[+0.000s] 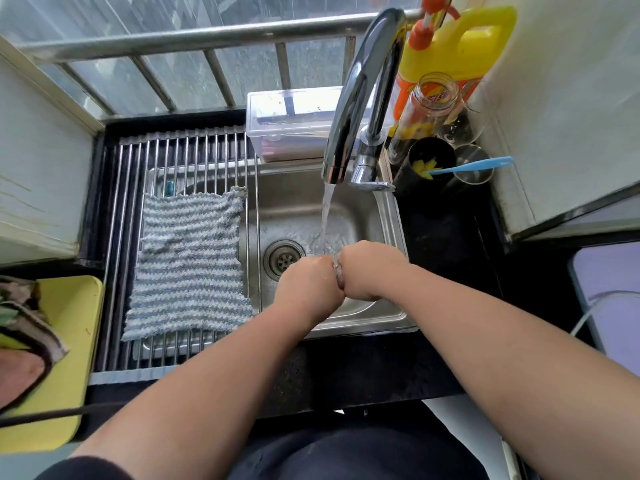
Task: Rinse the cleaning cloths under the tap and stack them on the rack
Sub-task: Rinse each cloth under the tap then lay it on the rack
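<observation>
Under the chrome tap point(360, 98) the left hand point(306, 285) and right hand point(369, 271) touch, each grip clamped on a wet wad point(338, 273); a fluffy striped cloth point(190, 258) lies flat on the steel-rod rack point(117, 202).

Arms bare all the way here, from the left hand point(306, 285) and right hand point(370, 271) up along both forearms. A short dark sleeve point(83, 471) caps the left upper arm; dark clothing point(346, 455), maybe navy, below.
</observation>
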